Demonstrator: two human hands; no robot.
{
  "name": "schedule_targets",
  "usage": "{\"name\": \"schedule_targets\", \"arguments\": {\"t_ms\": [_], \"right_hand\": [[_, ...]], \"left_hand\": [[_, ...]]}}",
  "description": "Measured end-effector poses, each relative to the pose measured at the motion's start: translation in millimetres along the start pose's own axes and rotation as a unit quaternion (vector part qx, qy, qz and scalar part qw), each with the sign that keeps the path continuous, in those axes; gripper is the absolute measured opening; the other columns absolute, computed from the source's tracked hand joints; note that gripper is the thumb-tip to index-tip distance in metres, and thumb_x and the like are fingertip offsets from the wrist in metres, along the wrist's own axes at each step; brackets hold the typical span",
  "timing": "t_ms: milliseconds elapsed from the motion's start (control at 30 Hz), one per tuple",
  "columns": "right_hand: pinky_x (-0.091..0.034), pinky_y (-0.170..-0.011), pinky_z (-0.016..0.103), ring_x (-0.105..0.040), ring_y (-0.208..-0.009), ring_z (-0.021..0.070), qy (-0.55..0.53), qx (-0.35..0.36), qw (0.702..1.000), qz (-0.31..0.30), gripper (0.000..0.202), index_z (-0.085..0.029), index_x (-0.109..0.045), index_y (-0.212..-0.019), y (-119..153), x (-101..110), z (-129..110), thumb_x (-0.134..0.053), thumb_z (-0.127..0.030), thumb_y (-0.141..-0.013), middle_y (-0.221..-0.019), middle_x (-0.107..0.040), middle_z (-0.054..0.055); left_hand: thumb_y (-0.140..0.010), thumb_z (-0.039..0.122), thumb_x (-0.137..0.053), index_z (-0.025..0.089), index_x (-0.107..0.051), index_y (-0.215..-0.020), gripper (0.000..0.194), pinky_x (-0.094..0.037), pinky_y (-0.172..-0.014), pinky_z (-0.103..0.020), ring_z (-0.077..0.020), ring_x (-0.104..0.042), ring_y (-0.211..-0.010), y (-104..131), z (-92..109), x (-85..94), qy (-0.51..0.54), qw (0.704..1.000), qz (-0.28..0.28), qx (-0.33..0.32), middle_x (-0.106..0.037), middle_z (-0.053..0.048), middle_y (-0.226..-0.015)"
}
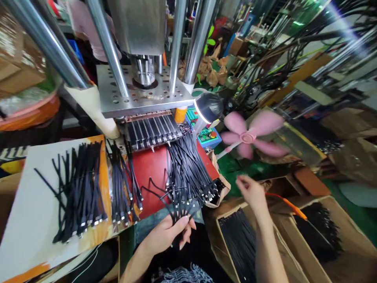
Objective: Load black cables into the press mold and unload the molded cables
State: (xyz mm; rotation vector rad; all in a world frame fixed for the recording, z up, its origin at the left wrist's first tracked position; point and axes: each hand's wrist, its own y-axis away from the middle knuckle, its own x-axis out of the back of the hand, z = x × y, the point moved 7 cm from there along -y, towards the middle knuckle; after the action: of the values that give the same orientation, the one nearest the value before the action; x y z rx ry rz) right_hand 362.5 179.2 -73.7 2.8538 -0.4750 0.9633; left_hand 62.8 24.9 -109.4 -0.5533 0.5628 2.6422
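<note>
1. Press (138, 27): steel columns and a drilled plate; a row of black strips sits below the plate.
2. Pale surface (32, 188), left: carries loose groups of cables (81, 188), plugs towards the person.
3. Carton (284, 251), right: long black cables lie in it, partly behind the right forearm.
4. Red surface (151, 167): a dense cable heap (188, 165) lies along its right side.
5. Bunch of black cables (176, 214): located in the left hand, fanned out at the heap's near end; contact with the heap cannot be determined.
6. Left hand (169, 234): fingers clamped on the bunch. Advisable: a firm but light pinch, strands evenly spread and ends level; slack strands could snag in the heap.
7. Right hand (250, 192): raised, well apart from the bunch. Its fingertips are blurred; whether they meet or hold anything cannot be determined. A single-strand pinch would probably limit tangling.
</note>
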Motion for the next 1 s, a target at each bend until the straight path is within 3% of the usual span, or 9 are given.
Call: {"name": "schedule_targets", "arguments": {"t_ms": [100, 167, 300, 400, 500, 633, 800, 900, 1000], "right_hand": [[-0.035, -0.042, 0.027, -0.046, -0.045, 0.0137, -0.012, -0.082, 0.988, -0.131, 0.068, -0.016, -0.075, -0.076, 64, -4, 50, -0.077, -0.083, -0.065, -0.061, -0.062, 0.004], [-0.027, -0.038, 0.022, -0.038, -0.042, 0.0077, -0.113, -0.133, 0.938, -0.298, 0.072, -0.014, -0.081, -0.100, 118, -39, 51, -0.074, -0.082, -0.075, -0.070, -0.065, 0.004], [-0.032, -0.045, 0.017, -0.045, -0.053, 0.0057, -0.362, -0.166, 0.755, -0.521, 0.089, -0.022, -0.073, -0.134, 195, -124, -21, -0.086, -0.080, -0.068, -0.093, -0.071, 0.007], [-0.042, -0.050, 0.018, -0.057, -0.065, 0.0112, -0.409, -0.185, 0.691, -0.566, 0.084, -0.021, -0.075, -0.128, 213, -175, -79, -0.087, -0.078, -0.067, -0.090, -0.071, 0.007], [-0.040, -0.049, 0.017, -0.059, -0.060, 0.0094, -0.345, -0.158, 0.673, -0.634, 0.069, -0.019, -0.077, -0.117, 224, -212, -128, -0.088, -0.070, -0.072, -0.085, -0.071, 0.003], [-0.036, -0.044, 0.018, -0.053, -0.053, 0.0078, -0.287, -0.029, 0.656, -0.698, 0.057, -0.017, -0.078, -0.110, 227, -270, -203, -0.084, -0.065, -0.079, -0.077, -0.070, 0.000], [-0.042, -0.052, 0.020, -0.057, -0.063, 0.0097, -0.169, 0.172, 0.691, -0.682, 0.037, -0.015, -0.074, -0.110, 229, -357, -297, -0.069, -0.049, -0.096, -0.091, -0.074, 0.004], [-0.049, -0.065, 0.025, -0.064, -0.078, 0.0155, -0.050, 0.237, 0.761, -0.602, 0.025, -0.013, -0.070, -0.107, 211, -368, -294, -0.066, -0.036, -0.100, -0.094, -0.073, 0.008], [-0.051, -0.081, 0.032, -0.068, -0.097, 0.0241, 0.022, 0.275, 0.801, -0.531, 0.024, -0.011, -0.064, -0.113, 196, -333, -239, -0.073, -0.020, -0.093, -0.102, -0.072, 0.013]], "left_hand": [[-0.100, 0.075, -0.054, 0.014, -0.070, -0.110, 0.063, -0.050, -0.064, -0.026, -0.0132, -0.061, -0.059, 8, 7, -6.2, -0.030, 0.996, -0.079, 0.008, -0.068, -0.003, -0.075], [-0.106, 0.066, -0.050, 0.015, -0.069, -0.124, 0.057, -0.056, -0.077, -0.030, -0.0170, -0.071, -0.070, 16, 19, -11.0, -0.074, 0.987, -0.144, -0.008, -0.076, -0.007, -0.088], [-0.112, 0.055, -0.040, 0.016, -0.072, -0.129, 0.053, -0.059, -0.099, -0.036, -0.0249, -0.078, -0.100, 38, 37, -9.4, -0.197, 0.942, -0.268, -0.049, -0.081, -0.015, -0.112], [-0.111, 0.062, -0.035, 0.013, -0.072, -0.128, 0.063, -0.059, -0.102, -0.036, -0.0265, -0.078, -0.108, 59, 34, 11.7, -0.242, 0.929, -0.280, -0.029, -0.082, -0.018, -0.111], [-0.107, 0.070, -0.041, 0.015, -0.070, -0.127, 0.066, -0.063, -0.091, -0.035, -0.0247, -0.080, -0.095, 90, 29, 45.5, -0.208, 0.963, -0.169, 0.018, -0.083, -0.014, -0.100], [-0.101, 0.064, -0.063, 0.019, -0.079, -0.103, 0.048, -0.060, -0.095, -0.037, -0.0250, -0.079, -0.093, 148, 42, 99.2, -0.157, 0.980, 0.119, -0.017, -0.082, -0.010, -0.097], [-0.085, 0.066, -0.081, 0.019, -0.068, -0.138, 0.071, -0.048, -0.119, -0.047, -0.0341, -0.064, -0.137, 216, 50, 162.3, -0.017, 0.860, 0.496, -0.116, -0.069, -0.016, -0.146], [-0.082, 0.067, -0.083, 0.018, -0.054, -0.154, 0.092, -0.033, -0.130, -0.053, -0.0381, -0.041, -0.157, 232, 41, 170.3, 0.009, 0.807, 0.579, -0.112, -0.052, -0.021, -0.163], [-0.089, 0.065, -0.077, 0.021, -0.043, -0.162, 0.092, -0.027, -0.134, -0.052, -0.0360, -0.033, -0.162, 245, 33, 153.5, -0.045, 0.777, 0.621, -0.100, -0.037, -0.018, -0.173]]}}
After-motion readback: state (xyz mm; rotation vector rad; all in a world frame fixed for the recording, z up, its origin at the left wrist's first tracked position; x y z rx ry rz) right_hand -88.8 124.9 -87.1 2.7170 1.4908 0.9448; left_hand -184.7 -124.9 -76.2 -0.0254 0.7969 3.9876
